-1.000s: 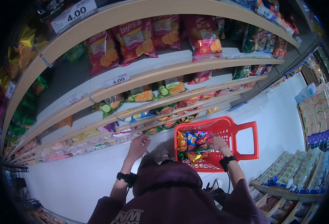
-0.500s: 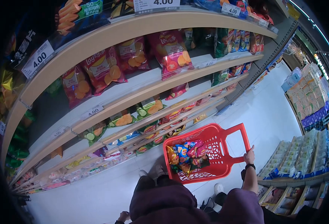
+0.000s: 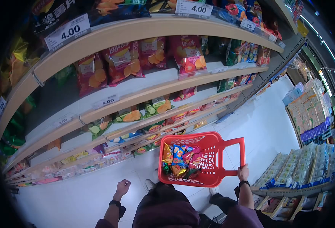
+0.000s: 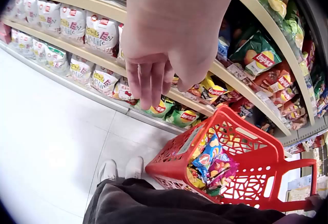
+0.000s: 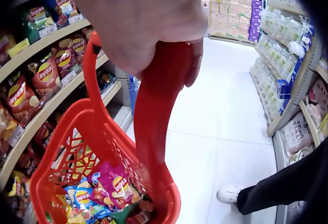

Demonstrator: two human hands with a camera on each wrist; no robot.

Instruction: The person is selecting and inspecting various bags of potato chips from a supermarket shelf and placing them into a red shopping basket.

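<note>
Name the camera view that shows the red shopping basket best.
The head view: the red shopping basket appears uncropped, the right hand gripping its handle. In the left wrist view, dark trousers hide part of it; the right wrist view shows it closer, but cropped below.

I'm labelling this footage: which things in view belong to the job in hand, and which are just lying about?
Part of the job:
- red basket
- snack bags inside it
- right hand, gripping the basket's handle

Seemingly just around:
- pink chip bags on the shelf
- price tags
- stacked packs across the aisle

The left hand holds nothing.
</note>
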